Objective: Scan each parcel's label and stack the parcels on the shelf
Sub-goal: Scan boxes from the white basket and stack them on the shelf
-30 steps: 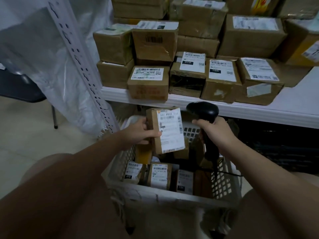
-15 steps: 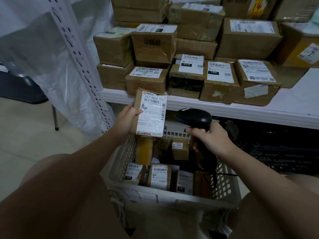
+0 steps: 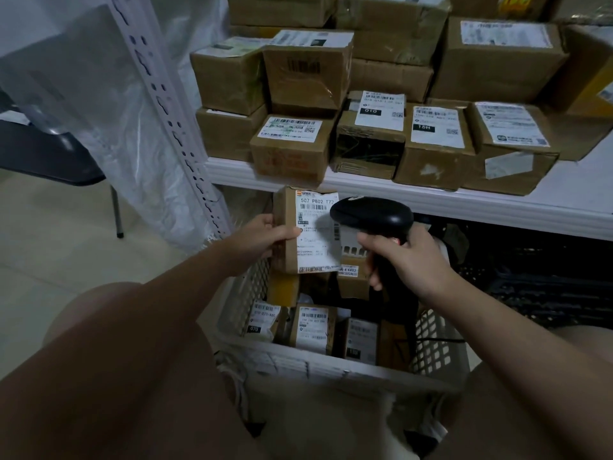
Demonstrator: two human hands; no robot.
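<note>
Scanning: my left hand (image 3: 262, 239) grips the parcel (image 3: 308, 232) at frame centre, label facing me so the scanner (image 3: 373, 217), gripped in my right hand (image 3: 406, 257), reads it above the basket (image 3: 331, 370).

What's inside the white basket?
Three labelled parcels stand along the basket's near wall, brown ones behind. The held parcel, scanner and right hand cover the far end.

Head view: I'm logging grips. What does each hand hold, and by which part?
The left hand pinches the labelled parcel by its left edge; the right hand grips the black scanner by its handle.
</note>
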